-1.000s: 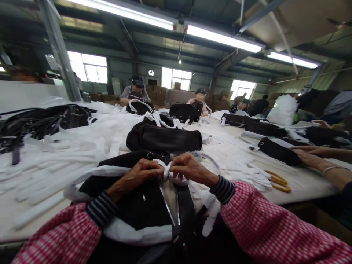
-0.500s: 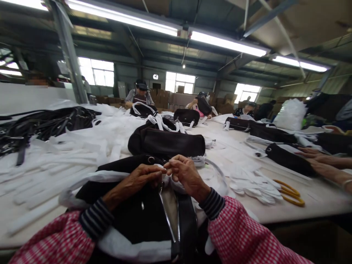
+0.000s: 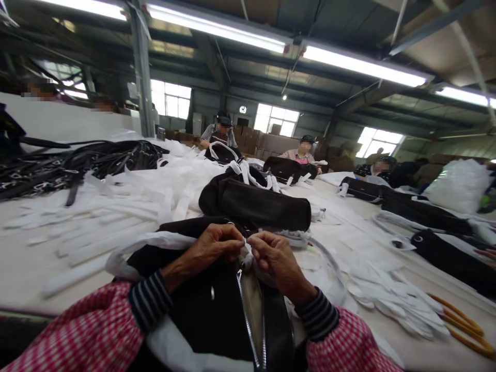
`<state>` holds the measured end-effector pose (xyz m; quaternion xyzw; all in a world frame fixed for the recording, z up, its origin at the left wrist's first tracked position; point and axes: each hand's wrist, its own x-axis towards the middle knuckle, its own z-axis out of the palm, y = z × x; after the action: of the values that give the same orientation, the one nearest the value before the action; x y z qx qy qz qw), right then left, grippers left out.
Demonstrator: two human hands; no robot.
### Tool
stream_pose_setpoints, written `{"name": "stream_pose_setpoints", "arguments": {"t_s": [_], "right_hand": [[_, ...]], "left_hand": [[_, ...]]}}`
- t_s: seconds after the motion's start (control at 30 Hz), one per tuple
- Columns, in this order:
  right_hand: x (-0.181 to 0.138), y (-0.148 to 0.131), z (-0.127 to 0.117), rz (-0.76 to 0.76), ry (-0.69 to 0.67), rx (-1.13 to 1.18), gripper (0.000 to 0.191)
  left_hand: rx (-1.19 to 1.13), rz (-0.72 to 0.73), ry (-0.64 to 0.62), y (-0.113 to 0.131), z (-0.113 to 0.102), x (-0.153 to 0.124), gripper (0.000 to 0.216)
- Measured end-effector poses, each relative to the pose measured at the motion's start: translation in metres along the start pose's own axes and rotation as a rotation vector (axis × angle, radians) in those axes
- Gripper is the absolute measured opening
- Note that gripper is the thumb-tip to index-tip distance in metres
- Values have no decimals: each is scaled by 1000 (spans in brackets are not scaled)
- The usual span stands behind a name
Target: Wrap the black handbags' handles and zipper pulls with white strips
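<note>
A black handbag (image 3: 194,305) lies in front of me, its zipper (image 3: 248,315) partly open on a beige lining. White wrapping (image 3: 151,245) covers its handles. My left hand (image 3: 211,250) reaches over the bag from the left, thumb and fingertips pinched together. Opposite it, my right hand (image 3: 277,258) pinches too, its tips almost touching the left ones. Between them is a small end of white wrapping (image 3: 245,253), just above the zipper's far end; the fingers partly hide it.
Another black bag (image 3: 256,201) stands right behind mine. Black straps (image 3: 89,160) are heaped at the left, beside white strips (image 3: 116,206). On the right lie white pieces (image 3: 399,299) and yellow-handled scissors (image 3: 465,325). Co-workers (image 3: 219,132) sit across the table; a co-worker's hand (image 3: 487,253) shows at the right edge.
The view has turned left, so the surroundings appear shifted right. My left fingers have curled from a flatter pose into a pinch, and both hands stay at the same spot on the bag.
</note>
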<state>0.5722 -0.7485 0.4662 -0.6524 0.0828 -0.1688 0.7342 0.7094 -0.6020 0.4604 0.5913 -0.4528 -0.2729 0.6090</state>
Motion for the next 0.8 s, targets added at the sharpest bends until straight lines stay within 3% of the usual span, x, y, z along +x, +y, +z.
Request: {"name": "stream_pose_setpoints", "arguments": {"t_s": [0.8], "right_hand": [[1,6,7,-66,21,-256,31]], "left_hand": [[405,207,17,3,1,-7,18]]}}
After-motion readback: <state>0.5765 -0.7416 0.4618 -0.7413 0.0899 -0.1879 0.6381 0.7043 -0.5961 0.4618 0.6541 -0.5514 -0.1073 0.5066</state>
